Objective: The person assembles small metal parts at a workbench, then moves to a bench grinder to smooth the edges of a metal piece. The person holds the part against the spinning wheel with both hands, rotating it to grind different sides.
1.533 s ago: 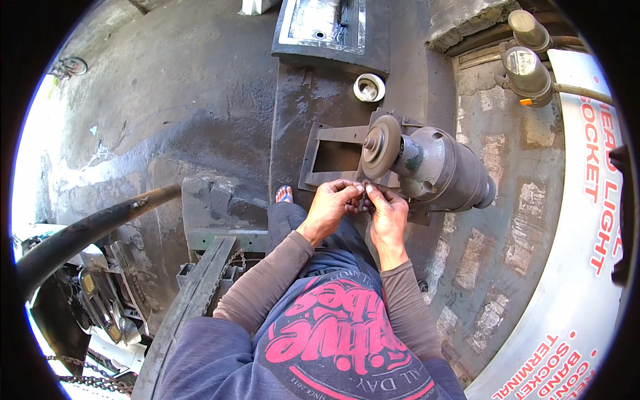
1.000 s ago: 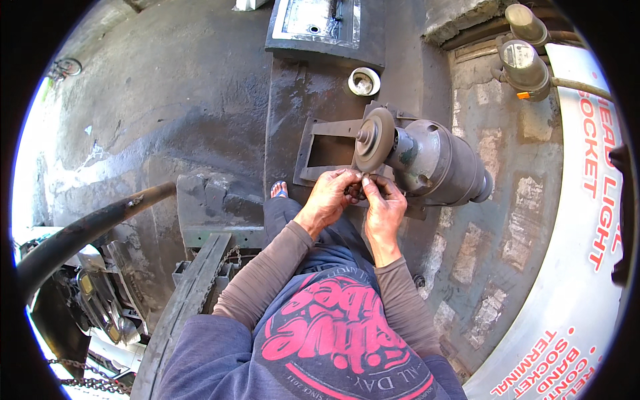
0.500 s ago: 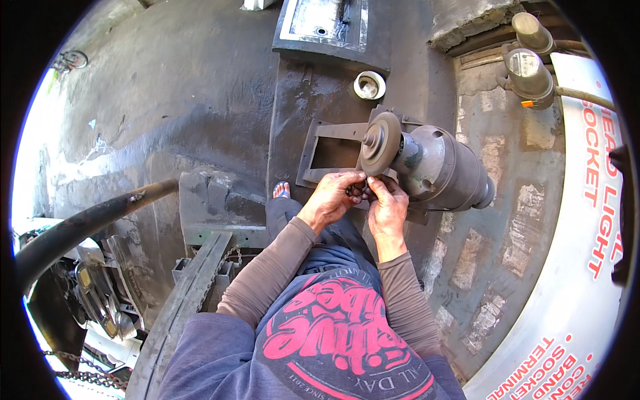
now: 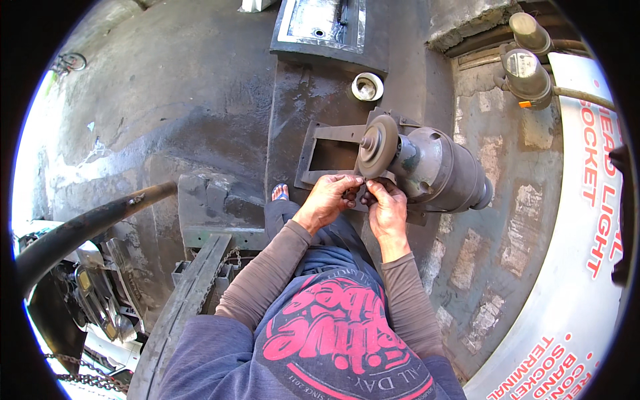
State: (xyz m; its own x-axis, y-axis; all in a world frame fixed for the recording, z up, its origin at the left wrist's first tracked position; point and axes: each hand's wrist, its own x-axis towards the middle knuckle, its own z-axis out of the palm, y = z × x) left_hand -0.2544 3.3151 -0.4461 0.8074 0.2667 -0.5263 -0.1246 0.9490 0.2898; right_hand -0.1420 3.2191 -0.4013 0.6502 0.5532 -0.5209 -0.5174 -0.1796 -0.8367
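Just below the round brown grinding wheel (image 4: pixel 377 145) of the grey bench grinder (image 4: pixel 437 168), both hands are working close together, and they are sitting a little lower against the wheel than half a second ago, when the fingertips were pressing nearer its rim. The left hand (image 4: pixel 328 199) is curling its fingers (image 4: pixel 348 181) inward toward the wheel's lower edge, its grip narrow around a small dark piece (image 4: pixel 359 194) that is too hidden to identify. The right hand (image 4: pixel 385 208) is meeting it from the other side, thumb and forefinger pinching narrowly at the same piece, so that the two hands are touching. The piece is lying between the fingertips, just beneath the wheel and in front of the dark rectangular metal frame (image 4: pixel 327 155) on which the grinder is standing. The frame and grinder are appearing in the same place as in the earlier pictures; only the view is shifting slightly. Beyond the wheel a small round white cup (image 4: pixel 367 87) is standing on the dark stained concrete floor (image 4: pixel 167 113). A thick black hose (image 4: pixel 87 223) is crossing at the left, well apart from the hands.
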